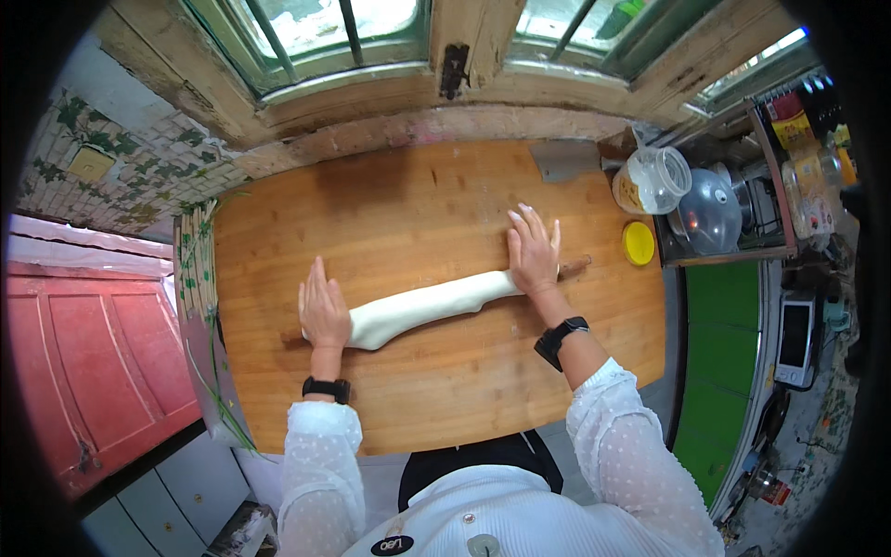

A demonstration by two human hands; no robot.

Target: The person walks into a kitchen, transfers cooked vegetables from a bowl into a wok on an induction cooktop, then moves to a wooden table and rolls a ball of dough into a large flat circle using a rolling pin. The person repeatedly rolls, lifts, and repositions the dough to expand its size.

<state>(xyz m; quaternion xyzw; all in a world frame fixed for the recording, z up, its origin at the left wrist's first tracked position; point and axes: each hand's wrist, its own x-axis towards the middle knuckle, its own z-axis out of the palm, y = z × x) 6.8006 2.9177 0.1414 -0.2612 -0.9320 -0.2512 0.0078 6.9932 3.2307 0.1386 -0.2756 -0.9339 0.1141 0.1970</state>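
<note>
White dough (424, 306) is wrapped around a wooden rolling pin (576, 267), which lies aslant on a large wooden board (418, 404). Only the pin's ends stick out past the dough. My left hand (325, 306) rests flat at the left end of the roll, its fingers nearly straight and pointing away from me. My right hand (534, 252) lies over the right end of the dough, palm down, fingers somewhat spread. Neither hand is curled around the pin. What the palms cover is hidden.
A metal dough scraper (565, 160) lies at the board's back edge. To the right are a yellow lid (638, 244), an open plastic jar (654, 181) and a rack (731, 256) with a metal bowl. Green onions (224, 411) hang by the left edge. Windows stand behind the board.
</note>
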